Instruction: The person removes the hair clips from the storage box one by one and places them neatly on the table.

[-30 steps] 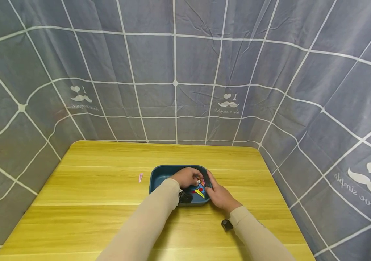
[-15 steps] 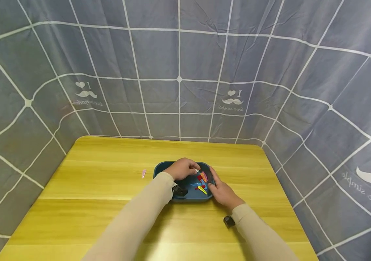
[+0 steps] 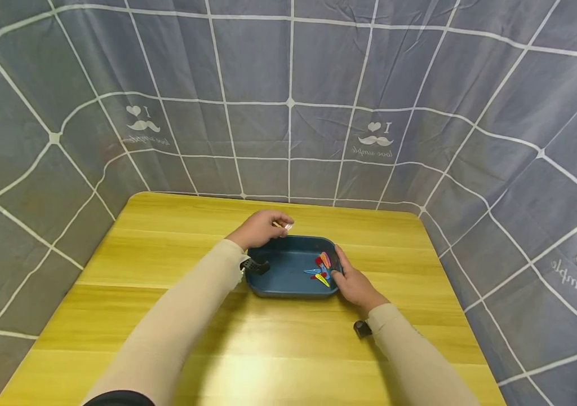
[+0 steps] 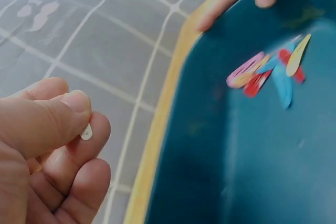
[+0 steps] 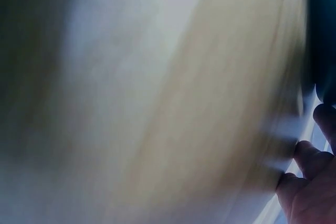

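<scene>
My left hand (image 3: 266, 227) is raised over the far left side of a dark blue plastic tray (image 3: 288, 293). Between thumb and fingertips it pinches a small white hair clip (image 4: 87, 132), mostly hidden by the fingers. At the tray's right end my right hand (image 3: 356, 283) grips the wall, thumb over the inside and fingers outside. Several snap hair clips lie heaped inside near that end: a yellow clip (image 3: 322, 280), a blue clip (image 3: 312, 271), an orange-pink clip (image 3: 325, 259) and red ones among them. The right wrist view is mostly blurred.
The tray stands on a yellow wood-grain table (image 3: 167, 242). A grey curtain (image 3: 248, 67) with white lines hangs behind it and at both sides. Black straps with small devices are worn at both wrists.
My left hand has risen out of the tray, leftward and away, with the white hair clip. The right hand keeps its grip. A pink clip on the table at left is now out of sight.
</scene>
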Motion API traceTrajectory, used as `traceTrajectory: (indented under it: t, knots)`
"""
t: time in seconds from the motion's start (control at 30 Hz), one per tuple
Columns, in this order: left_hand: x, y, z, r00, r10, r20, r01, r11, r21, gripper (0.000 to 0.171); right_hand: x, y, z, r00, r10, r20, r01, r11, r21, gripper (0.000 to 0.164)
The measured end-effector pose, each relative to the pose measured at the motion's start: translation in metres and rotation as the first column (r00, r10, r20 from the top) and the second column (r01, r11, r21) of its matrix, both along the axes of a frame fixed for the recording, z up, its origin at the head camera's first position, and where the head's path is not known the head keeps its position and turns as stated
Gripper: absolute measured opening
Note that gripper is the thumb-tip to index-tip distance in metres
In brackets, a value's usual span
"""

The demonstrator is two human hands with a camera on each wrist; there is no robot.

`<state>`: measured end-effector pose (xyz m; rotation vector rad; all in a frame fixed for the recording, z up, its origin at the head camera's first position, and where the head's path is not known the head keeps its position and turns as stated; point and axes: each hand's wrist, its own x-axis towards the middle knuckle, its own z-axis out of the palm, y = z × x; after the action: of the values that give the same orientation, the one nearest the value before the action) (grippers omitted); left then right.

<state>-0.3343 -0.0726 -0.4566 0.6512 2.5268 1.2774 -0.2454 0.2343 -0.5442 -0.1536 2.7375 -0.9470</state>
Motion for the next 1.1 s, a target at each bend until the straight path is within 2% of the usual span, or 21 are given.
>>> traceTrajectory:
  t: [0.17, 0.43, 0.73, 1.1]
  knots:
    - [-0.006, -0.034, 0.009, 0.997, 0.074, -0.011, -0.074, 0.997, 0.005, 0.035, -0.001, 0.001, 0.002, 1.0, -0.001, 0.01, 0.001, 1.0, -0.004, 0.073]
    - [-0.01, -0.077, 0.007, 0.987, 0.16, -0.001, -0.16, 0.987, -0.004, 0.038, -0.001, 0.001, 0.001, 1.0, 0.002, 0.016, -0.002, 1.0, -0.007, 0.074]
    - [-0.012, -0.101, 0.002, 0.979, 0.197, 0.048, -0.2, 0.977, 0.078, 0.036, -0.003, 0.002, 0.0, 1.0, 0.0, 0.015, 0.0, 1.0, -0.021, 0.074]
    - [-0.006, -0.121, -0.007, 0.963, 0.246, 0.109, -0.256, 0.963, 0.087, 0.038, -0.003, 0.002, 0.003, 1.0, -0.002, 0.011, 0.002, 1.0, -0.03, 0.075]
